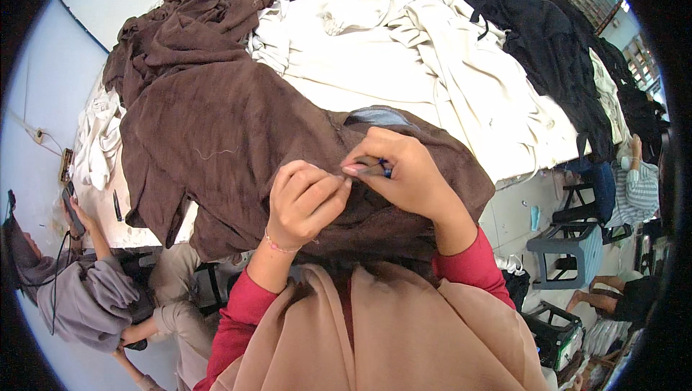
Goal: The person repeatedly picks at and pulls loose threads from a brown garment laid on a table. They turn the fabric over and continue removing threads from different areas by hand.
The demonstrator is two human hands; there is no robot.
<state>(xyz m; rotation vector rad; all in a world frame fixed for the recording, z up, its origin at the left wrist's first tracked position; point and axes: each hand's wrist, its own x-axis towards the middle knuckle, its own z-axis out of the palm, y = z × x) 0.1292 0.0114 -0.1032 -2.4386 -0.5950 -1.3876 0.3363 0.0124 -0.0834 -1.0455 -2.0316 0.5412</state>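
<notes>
"What's going on there?"

"The left hand point(306, 200) is curled, fingertips pinched; I can't tell on what. Just beside it, the right hand point(404, 167) grips a small dark-and-blue tool point(388, 172)."

"Over what?"

"A dark brown woven garment point(209, 131), lying under both hands along the near side of the pale table point(103, 200)."

"Anything crowding them?"

"Creamy-white heaped fabric point(404, 52) just beyond, black fabric point(533, 45) right of that, a blue-grey plastic stool point(577, 247) on the floor."
</notes>
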